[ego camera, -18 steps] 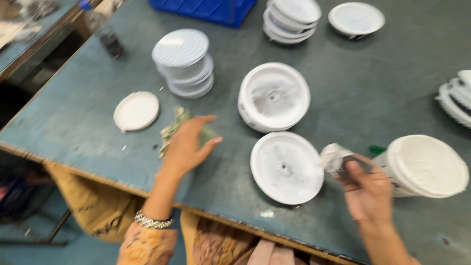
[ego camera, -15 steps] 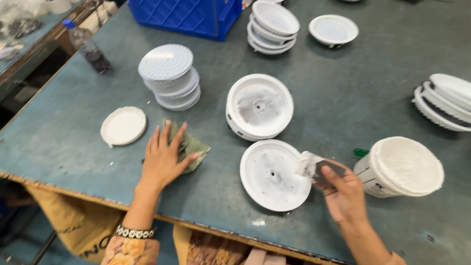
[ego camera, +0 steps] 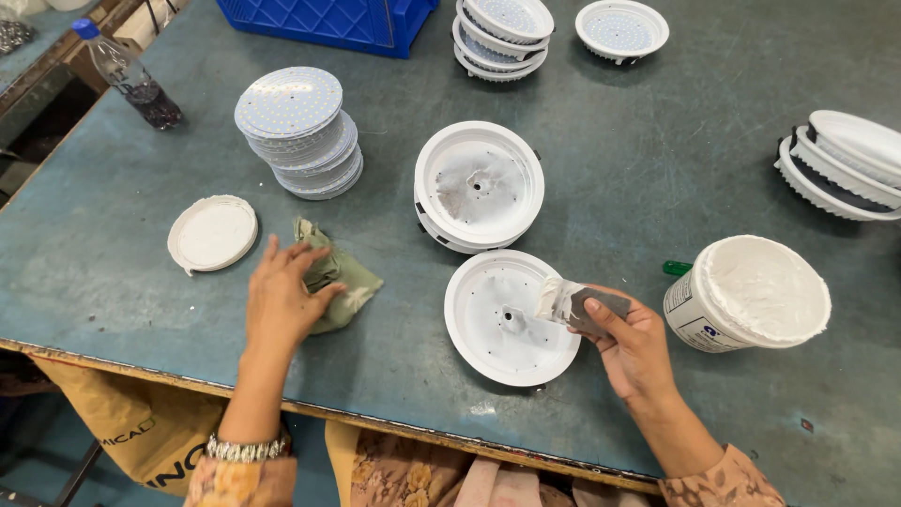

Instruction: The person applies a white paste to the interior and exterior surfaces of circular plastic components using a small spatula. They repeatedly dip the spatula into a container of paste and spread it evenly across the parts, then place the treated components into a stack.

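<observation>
- The left hand (ego camera: 282, 299) lies palm-down on the grey-blue table (ego camera: 657, 169), its fingers a little apart and stretched toward 1 o'clock, the fingertips touching a crumpled green cloth (ego camera: 343, 277); it does not grip the cloth.
- The cloth lies just at 2 o'clock of that hand, between a flat white lid (ego camera: 213, 233) at 9 o'clock and the white round housing (ego camera: 507, 319) at 3 o'clock.
- The right hand (ego camera: 631, 343) has its fingers and thumb closed on a small grey spreader (ego camera: 587, 308), whose paste-smeared end lies over the 3 o'clock rim of the round housing.
- That housing lies open side up near the table's front edge, a small hub at its middle, white smears inside.
- At 12 o'clock of it, close by, sits a second white housing (ego camera: 479, 185) on top of another, with a grey-white smear inside.
- At 3 o'clock of the right hand stands an open tub of white paste (ego camera: 751, 293); a small green object (ego camera: 678, 268) shows at its 9 o'clock side.
- A stack of round LED boards (ego camera: 297, 131) stands at 12 o'clock of the left hand, well apart.
- Further back: a plastic bottle (ego camera: 127, 77) at 10 o'clock, a blue crate (ego camera: 328, 21) at 12 o'clock, more stacked housings (ego camera: 502, 28) and a single one (ego camera: 621, 30) beside them.
- Another stack of white fixtures (ego camera: 845, 160) lies at the table's 2 o'clock edge.
</observation>
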